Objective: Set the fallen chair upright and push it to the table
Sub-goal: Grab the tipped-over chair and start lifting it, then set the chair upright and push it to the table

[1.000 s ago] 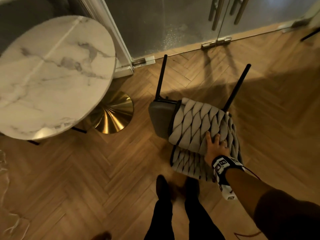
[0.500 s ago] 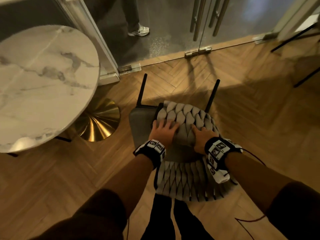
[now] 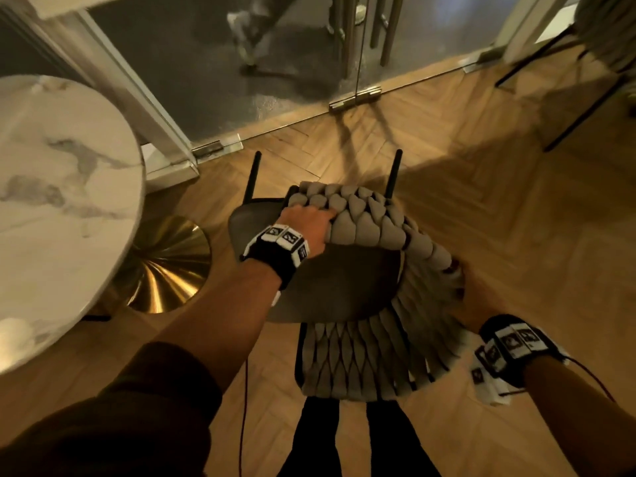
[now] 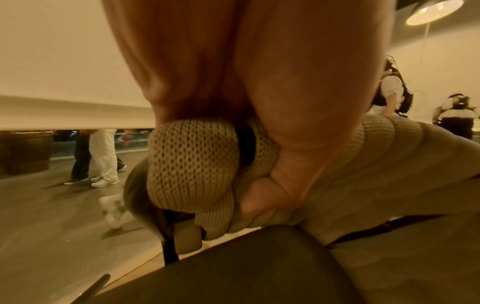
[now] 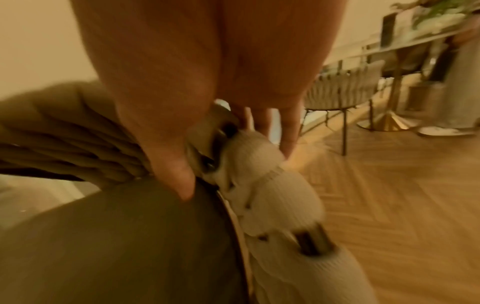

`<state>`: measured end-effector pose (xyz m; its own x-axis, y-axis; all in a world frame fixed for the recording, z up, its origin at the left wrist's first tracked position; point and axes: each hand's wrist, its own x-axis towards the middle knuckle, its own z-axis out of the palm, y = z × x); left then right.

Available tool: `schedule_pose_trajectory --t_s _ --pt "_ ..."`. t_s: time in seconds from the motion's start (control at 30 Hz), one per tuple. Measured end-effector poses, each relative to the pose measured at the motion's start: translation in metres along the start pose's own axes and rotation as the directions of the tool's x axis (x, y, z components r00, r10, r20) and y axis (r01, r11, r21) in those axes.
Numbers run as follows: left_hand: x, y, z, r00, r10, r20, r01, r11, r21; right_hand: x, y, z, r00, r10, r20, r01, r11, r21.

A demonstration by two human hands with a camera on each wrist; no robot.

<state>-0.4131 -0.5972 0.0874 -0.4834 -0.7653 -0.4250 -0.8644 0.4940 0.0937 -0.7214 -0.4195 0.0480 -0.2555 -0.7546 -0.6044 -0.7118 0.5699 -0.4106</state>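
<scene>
The chair (image 3: 361, 222) has a beige woven-rope back, a grey seat (image 3: 344, 280) and black legs; it tilts on the wood floor, two legs pointing toward the glass door. My left hand (image 3: 306, 222) grips the far left end of the woven rim. In the left wrist view, the left hand (image 4: 259, 185) curls its thumb round a rope loop (image 4: 192, 160). My right hand (image 3: 469, 313) holds the rim's right side, half hidden behind the weave. In the right wrist view, the right hand (image 5: 228, 156) has its thumb on the seat (image 5: 116, 236) side and its fingers outside the rim.
A round marble table (image 3: 62, 201) on a gold base (image 3: 161, 266) stands left of the chair. Glass doors (image 3: 275, 80) close the far side; a person walks behind them. Another chair's black legs (image 3: 581, 105) stand at the far right. My legs are just behind the chair.
One second ago only my right hand lay on the weave; then both did. Now the left grips the rim, the right has shifted to the right side, and the chair has risen toward me.
</scene>
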Motion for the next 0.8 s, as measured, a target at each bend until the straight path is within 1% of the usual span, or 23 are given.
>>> schedule_pose_trajectory --t_s 0.07,0.13,0.17,0.2,0.23,0.27,0.3,0.33,0.37,0.4,0.43,0.47,0.5,0.53,0.57,0.6,0.63,0.67,0.7,0.73,0.77,0.8 --pt "0.018 -0.007 -0.011 1.000 -0.018 0.002 0.018 1.000 -0.017 0.016 0.022 0.004 0.995 0.100 -0.029 -0.096 0.988 0.119" --pt "0.035 -0.014 -0.021 0.998 -0.054 0.024 0.055 0.998 -0.044 0.038 0.046 0.013 0.990 0.144 -0.006 -0.138 0.962 0.237" --pt "0.044 -0.016 -0.026 0.996 -0.083 0.029 0.085 0.994 -0.067 0.048 0.051 0.012 0.989 0.146 0.022 -0.146 0.946 0.290" --pt "0.051 -0.017 -0.030 0.993 -0.118 0.019 0.120 0.989 -0.092 0.052 0.049 0.011 0.991 0.135 0.017 -0.134 0.940 0.313" --pt "0.058 -0.014 -0.033 0.987 -0.161 -0.017 0.158 0.981 -0.110 0.057 0.044 0.005 0.993 0.115 0.007 -0.111 0.940 0.322" --pt "0.061 -0.012 -0.033 0.976 -0.202 -0.079 0.192 0.973 -0.126 0.061 0.037 -0.002 0.994 0.111 -0.001 -0.105 0.940 0.325" --pt "0.060 -0.008 -0.031 0.955 -0.243 -0.168 0.216 0.962 -0.168 0.070 0.035 -0.007 0.995 0.097 0.011 -0.095 0.937 0.336" --pt "0.054 -0.002 -0.029 0.917 -0.296 -0.269 0.234 0.943 -0.237 0.075 0.030 -0.016 0.996 0.083 0.043 -0.093 0.941 0.326" --pt "0.045 0.002 -0.025 0.867 -0.353 -0.351 0.245 0.916 -0.318 0.082 0.027 -0.022 0.996 0.065 0.061 -0.081 0.943 0.323" --pt "0.032 0.008 -0.017 0.821 -0.418 -0.390 0.259 0.880 -0.398 0.091 0.026 -0.028 0.995 0.069 0.069 -0.087 0.947 0.310" --pt "0.018 0.011 -0.006 0.789 -0.485 -0.376 0.283 0.831 -0.478 0.094 0.023 -0.033 0.995 0.076 0.061 -0.090 0.950 0.299" --pt "0.002 0.014 0.008 0.768 -0.555 -0.320 0.326 0.768 -0.551 0.096 0.021 -0.037 0.996 0.077 0.035 -0.084 0.951 0.299" --pt "-0.014 0.019 0.028 0.741 -0.632 -0.228 0.388 0.679 -0.622 0.099 0.023 -0.040 0.998 0.061 0.016 -0.063 0.953 0.295" --pt "-0.032 0.024 0.049 0.705 -0.701 -0.110 0.456 0.566 -0.687 0.101 0.024 -0.040 0.998 0.062 0.000 -0.059 0.951 0.303" --pt "-0.049 0.031 0.073 0.645 -0.764 0.035 0.525 0.409 -0.746 0.102 0.024 -0.041 0.998 0.062 -0.002 -0.058 0.945 0.323" --pt "-0.067 0.037 0.098 0.565 -0.802 0.194 0.588 0.226 -0.776 0.102 0.024 -0.041 0.997 0.083 -0.006 -0.076 0.937 0.340" --pt "-0.084 0.044 0.130 0.482 -0.797 0.363 0.626 0.024 -0.779 0.102 0.023 -0.042 0.995 0.098 -0.018 -0.086 0.936 0.341" --pt "-0.098 0.053 0.163 0.415 -0.742 0.527 0.640 -0.173 -0.748 0.102 0.021 -0.043 0.994 0.106 -0.033 -0.090 0.944 0.316" --pt "-0.107 0.061 0.194 0.373 -0.659 0.653 0.643 -0.324 -0.694 0.105 0.017 -0.047 0.993 0.114 -0.041 -0.099 0.955 0.280" --pt "-0.111 0.068 0.225 0.336 -0.570 0.749 0.651 -0.434 -0.623 0.111 0.014 -0.048 0.991 0.123 -0.052 -0.106 0.960 0.258" --pt "-0.109 0.074 0.251 0.309 -0.501 0.808 0.663 -0.497 -0.561 0.117 0.010 -0.053 0.990 0.130 -0.060 -0.109 0.958 0.266" --pt "-0.104 0.078 0.278 0.300 -0.452 0.840 0.665 -0.532 -0.524 0.126 0.008 -0.058 0.989 0.131 -0.068 -0.105 0.948 0.301"
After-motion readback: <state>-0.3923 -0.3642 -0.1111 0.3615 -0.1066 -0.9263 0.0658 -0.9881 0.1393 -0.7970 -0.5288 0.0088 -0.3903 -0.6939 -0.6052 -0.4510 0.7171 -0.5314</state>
